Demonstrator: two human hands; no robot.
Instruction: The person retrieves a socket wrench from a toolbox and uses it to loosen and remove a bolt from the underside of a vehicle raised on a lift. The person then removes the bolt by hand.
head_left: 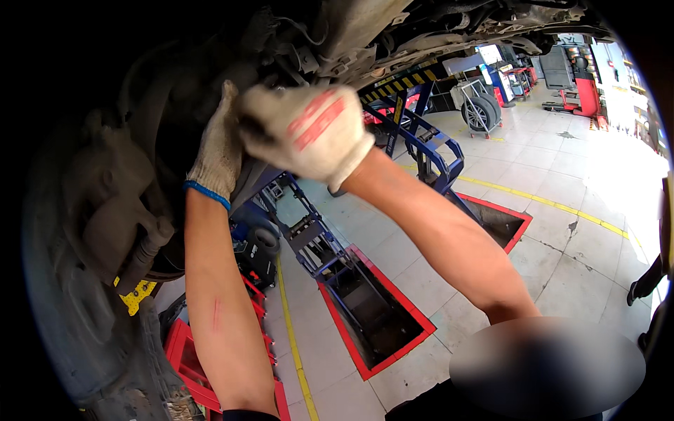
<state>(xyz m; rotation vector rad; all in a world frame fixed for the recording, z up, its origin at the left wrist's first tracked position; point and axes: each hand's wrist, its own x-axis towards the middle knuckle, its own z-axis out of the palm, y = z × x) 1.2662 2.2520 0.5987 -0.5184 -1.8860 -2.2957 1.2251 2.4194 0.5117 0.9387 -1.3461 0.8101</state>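
Observation:
Both my hands, in off-white knitted work gloves, are raised under a lifted car. My left hand, its glove edged with a blue cuff, reaches up beside dark suspension parts; one digit points upward and the rest are hidden in shadow. Just right of it, my right hand is curled and blurred by motion, with red print on the back of its glove. Whatever lies within its fingers is too dark to make out. Above the hands runs the dirty car underbody. A brake caliper hangs at the left, in deep shade.
Blue scissor lift arms rise from a red-edged floor pit; a second pit lies to the right. A red tool cart stands below left. Tyres sit on a rack farther back. A person's foot shows at far right.

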